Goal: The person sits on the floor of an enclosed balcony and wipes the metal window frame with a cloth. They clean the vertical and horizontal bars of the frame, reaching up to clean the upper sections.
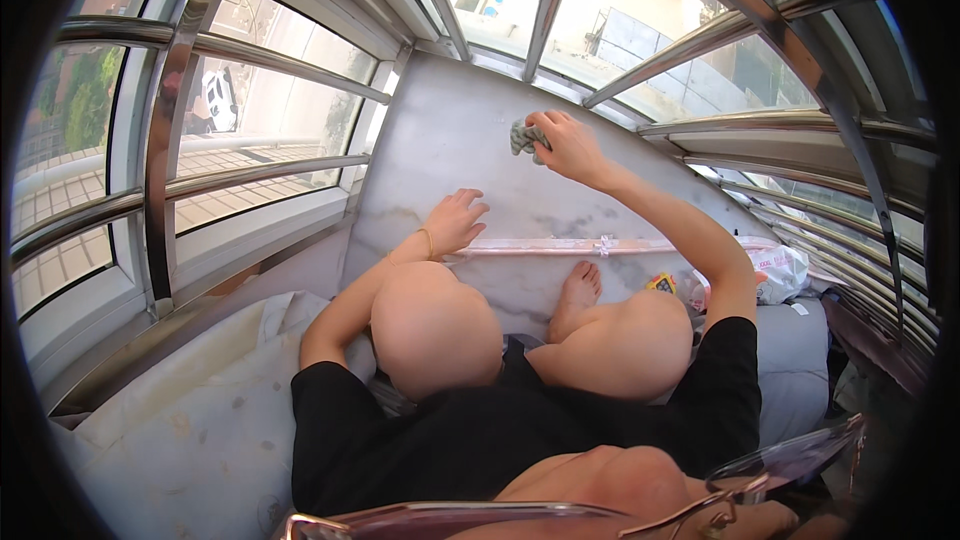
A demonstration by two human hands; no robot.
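My right hand grips a crumpled grey-green cloth over the far part of a white marble window sill. Whether the cloth presses on the stone I cannot tell. My left hand is bare of any object, fingers spread, just above my left knee in the picture and near the sill's left side. A pale pink strip with a clear clip-like piece runs across the marble between my hands and my foot. Grey smudges mark the stone close to that strip.
Metal window bars enclose the sill on the left, far and right sides. A white plastic package and a small yellow-and-red object lie at the right. Pale patterned fabric covers the left side, and a grey cushion sits right.
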